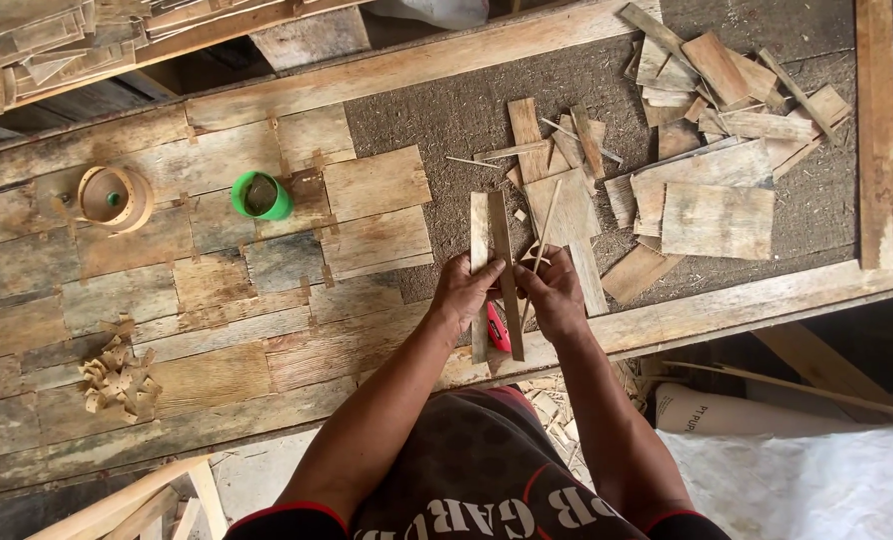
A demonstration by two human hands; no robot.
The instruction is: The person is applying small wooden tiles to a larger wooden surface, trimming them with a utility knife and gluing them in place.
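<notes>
My left hand (464,291) grips two long thin strips of wood veneer (491,232) held side by side, pointing away from me. Close beside it, my right hand (552,293) pinches a narrow sliver of wood (545,225) that slants up past the strips. A red-handled cutter (497,327) pokes out below the hands, partly hidden by the strips; I cannot tell which hand holds it. Both hands hover over the near edge of the workbench (717,300).
A patchwork sheet of joined veneer pieces (217,300) covers the left of the bench. On it stand a green cup (261,195) and a tape roll (114,197). Loose veneer offcuts (707,190) lie at right. A small scrap pile (119,378) sits near left.
</notes>
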